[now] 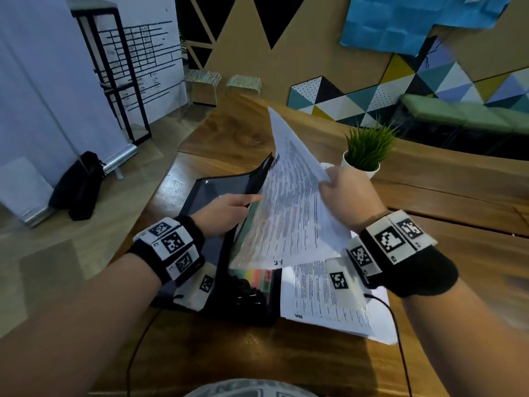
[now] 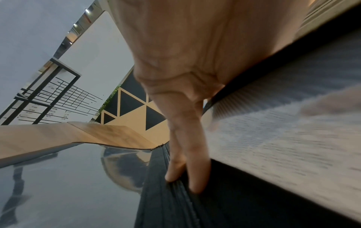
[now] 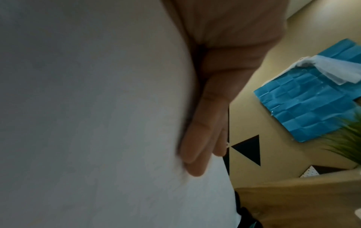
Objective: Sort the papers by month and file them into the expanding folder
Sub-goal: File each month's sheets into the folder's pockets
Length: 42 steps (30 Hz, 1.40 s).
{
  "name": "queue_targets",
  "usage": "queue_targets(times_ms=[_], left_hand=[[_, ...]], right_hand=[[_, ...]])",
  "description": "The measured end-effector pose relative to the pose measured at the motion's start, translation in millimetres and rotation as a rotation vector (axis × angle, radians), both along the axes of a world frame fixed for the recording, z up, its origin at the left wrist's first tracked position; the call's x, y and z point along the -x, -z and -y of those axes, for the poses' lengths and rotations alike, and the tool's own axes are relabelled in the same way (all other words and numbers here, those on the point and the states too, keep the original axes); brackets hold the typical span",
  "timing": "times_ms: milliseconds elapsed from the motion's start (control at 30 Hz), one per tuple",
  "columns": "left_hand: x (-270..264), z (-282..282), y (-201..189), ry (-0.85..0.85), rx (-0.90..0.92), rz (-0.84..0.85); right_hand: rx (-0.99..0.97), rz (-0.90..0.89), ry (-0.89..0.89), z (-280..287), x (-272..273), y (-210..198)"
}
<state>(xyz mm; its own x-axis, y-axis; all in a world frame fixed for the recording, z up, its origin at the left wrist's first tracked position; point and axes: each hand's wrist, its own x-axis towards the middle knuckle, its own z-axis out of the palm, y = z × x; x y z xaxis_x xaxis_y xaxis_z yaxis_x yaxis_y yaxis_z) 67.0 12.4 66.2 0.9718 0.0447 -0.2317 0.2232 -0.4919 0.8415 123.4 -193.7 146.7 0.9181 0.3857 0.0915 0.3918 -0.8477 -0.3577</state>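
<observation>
A black expanding folder lies open on the wooden table, its coloured tabs showing at the near end. My left hand reaches into it, with straight fingers pressing between the black dividers. My right hand pinches a printed sheet by its right edge and holds it tilted over the folder's pockets. In the right wrist view the fingers lie flat behind the sheet. More printed papers are stacked on the table to the right of the folder.
A small potted plant stands just beyond my right hand. A thin black cable runs from my right wrist across the table. The table's left edge drops to the floor, where a black bag sits.
</observation>
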Motion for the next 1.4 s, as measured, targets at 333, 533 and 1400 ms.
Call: queue_targets(times_ms=[333, 533, 1400], left_hand=[[7, 9, -1, -0.088, 0.119, 0.068], [15, 15, -10, -0.145, 0.186, 0.163], [18, 5, -18, -0.216, 0.164, 0.162]], right_hand=[[-0.312, -0.387, 0.125, -28, 18, 74], [-0.448, -0.491, 0.0, -34, 17, 104], [-0.519, -0.754, -0.18, -27, 6, 97]])
